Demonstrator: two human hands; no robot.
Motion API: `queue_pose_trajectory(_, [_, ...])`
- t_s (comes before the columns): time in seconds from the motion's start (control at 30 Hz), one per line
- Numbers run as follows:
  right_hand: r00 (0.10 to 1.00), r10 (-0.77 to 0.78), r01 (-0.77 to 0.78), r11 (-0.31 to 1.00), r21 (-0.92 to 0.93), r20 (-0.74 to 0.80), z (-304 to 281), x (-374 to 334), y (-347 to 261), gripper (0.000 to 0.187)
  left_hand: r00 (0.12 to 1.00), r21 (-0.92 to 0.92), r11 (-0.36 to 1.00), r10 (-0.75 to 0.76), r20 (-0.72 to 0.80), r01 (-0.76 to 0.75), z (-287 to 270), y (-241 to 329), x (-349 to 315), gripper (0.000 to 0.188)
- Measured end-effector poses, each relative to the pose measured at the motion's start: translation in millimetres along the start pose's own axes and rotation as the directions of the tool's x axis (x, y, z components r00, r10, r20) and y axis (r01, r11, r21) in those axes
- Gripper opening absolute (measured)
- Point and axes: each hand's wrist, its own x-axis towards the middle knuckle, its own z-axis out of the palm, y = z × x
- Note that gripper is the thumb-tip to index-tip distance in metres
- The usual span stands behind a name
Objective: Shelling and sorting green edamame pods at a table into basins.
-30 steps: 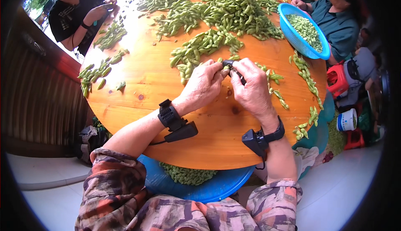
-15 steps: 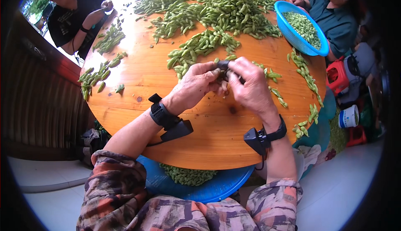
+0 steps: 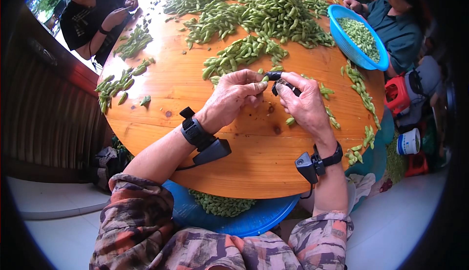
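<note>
Over the middle of the table, my left hand (image 3: 238,93) pinches a green soybean pod (image 3: 265,79) between thumb and fingertips. Just right of it, my right hand (image 3: 308,103) is closed round a small black tool (image 3: 289,88); the fingers hide part of its shape. Black material also covers the tip of the right index finger, close to the pod. Beyond my hands lies a loose strip of pods (image 3: 239,55), with a large pod heap (image 3: 273,11) behind it. One loose pod (image 3: 290,121) rests below my right hand.
The round wooden table (image 3: 234,162) carries smaller pod groups (image 3: 117,86) along its left and right edges. A blue basket (image 3: 337,33) of green pods stands at the right rim. A blue basin (image 3: 273,216) sits under the near edge. Two people sit across, left and right.
My hands have drawn slightly apart, and the pod in my left fingers now shows. The right hand has turned a little, baring more of the black tool. The whole view has shifted slightly.
</note>
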Motion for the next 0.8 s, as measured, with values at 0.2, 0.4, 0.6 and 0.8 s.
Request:
queue_pose_trajectory(0.2, [0.999, 0.043, -0.042, 0.998, 0.041, -0.022, 3, -1, -7, 0.026, 0.998, 0.101, 0.994, -0.046, -0.045, 0.05, 3, 10, -5, 0.005])
queue_pose_trajectory(0.4, [0.995, -0.071, 0.072, 0.997, -0.006, 0.07, 1, -2, -10, 0.027, 0.996, 0.091, 0.992, -0.082, -0.024, 0.084, 2, 7, -6, 0.006])
queue_pose_trajectory(0.6, [0.992, -0.033, 0.036, 0.999, -0.02, 0.118, -2, 0, -7, 0.027, 0.995, 0.027, 0.995, -0.098, -0.016, 0.098, 3, 6, -6, 0.009])
queue_pose_trajectory(0.8, [0.983, 0.059, -0.085, 0.985, 0.148, 0.172, -5, -2, -11, 0.025, 0.997, 0.029, 0.997, -0.075, -0.012, 0.075, 4, 8, -6, 0.01])
